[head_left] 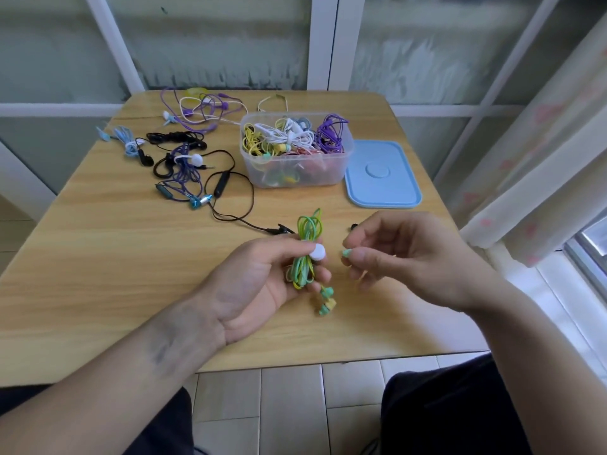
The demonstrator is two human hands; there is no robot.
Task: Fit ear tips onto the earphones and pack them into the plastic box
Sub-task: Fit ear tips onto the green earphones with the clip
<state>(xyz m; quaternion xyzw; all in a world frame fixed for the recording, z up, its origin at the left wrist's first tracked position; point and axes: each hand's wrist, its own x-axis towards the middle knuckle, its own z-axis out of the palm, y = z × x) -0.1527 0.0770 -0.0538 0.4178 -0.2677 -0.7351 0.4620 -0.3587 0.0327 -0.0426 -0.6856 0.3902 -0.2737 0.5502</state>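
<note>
Here the left hand (262, 280) grips a green earphone bundle (307, 254) around its middle, thumb beside the white clip (318, 251), over the table (98, 257) near its front edge. The bundle's long axis runs away from the person: loops point toward the box (295, 149), the buds (326, 300) dangle toward the lap. The right hand (404, 254) pinches a small green tip (347, 253) just beside the clip. The tip looks soft, light and easy to drop, so probably best pinched by its skirt; the cord seems limp, so hold the hard bud, not the wire.
</note>
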